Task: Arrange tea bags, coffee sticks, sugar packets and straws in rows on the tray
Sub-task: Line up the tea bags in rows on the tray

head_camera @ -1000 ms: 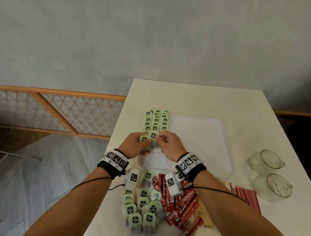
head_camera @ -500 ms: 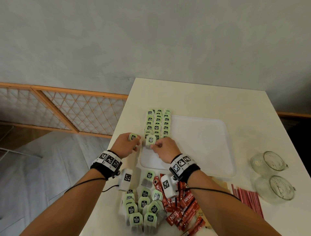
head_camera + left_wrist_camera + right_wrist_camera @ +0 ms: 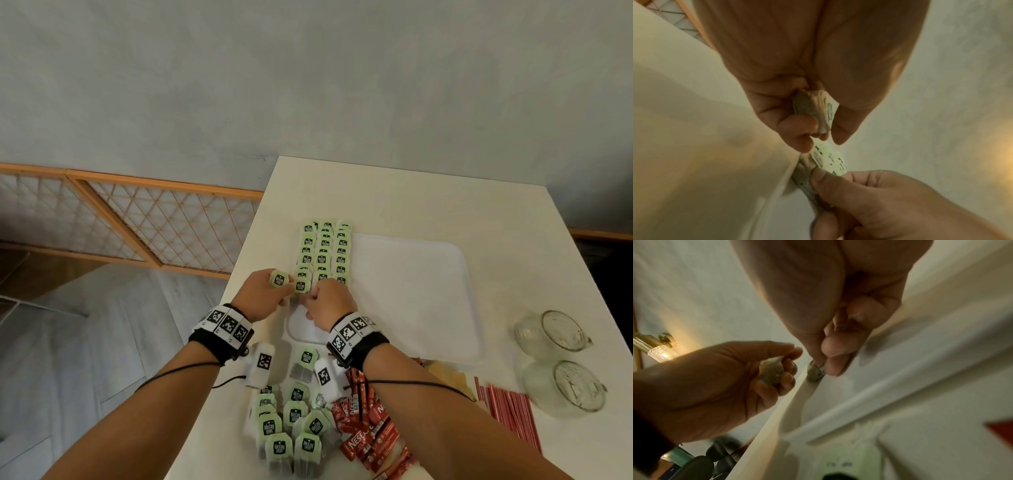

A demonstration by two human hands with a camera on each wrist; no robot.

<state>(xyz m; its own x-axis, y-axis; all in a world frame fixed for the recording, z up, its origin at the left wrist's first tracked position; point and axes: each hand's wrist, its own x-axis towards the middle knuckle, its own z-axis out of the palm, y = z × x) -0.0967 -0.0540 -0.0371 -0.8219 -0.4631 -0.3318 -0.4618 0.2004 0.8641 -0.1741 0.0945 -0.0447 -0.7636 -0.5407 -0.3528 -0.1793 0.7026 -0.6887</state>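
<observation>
The left hand (image 3: 261, 297) has its fingers curled round a small bundle of green-tagged paper tea bags (image 3: 279, 279) just off the near left corner of the white plastic tray (image 3: 411, 291). The right hand (image 3: 330, 303) pinches one more green-tagged tea bag (image 3: 301, 286) between thumb and fingertips, seemingly at the near end of the rows of tea bags (image 3: 323, 251) lining the tray's left side, though its fingers hide the contact. Loose tea bags (image 3: 291, 421) and red coffee sticks (image 3: 368, 425) lie heaped on the white table (image 3: 394, 198) near the wrists.

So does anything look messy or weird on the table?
Yes. The two glass cups at the right edge lie tipped on their sides. The spare tea bags and coffee sticks sit in a jumbled heap near the front edge. The rows on the tray look tidy.
</observation>
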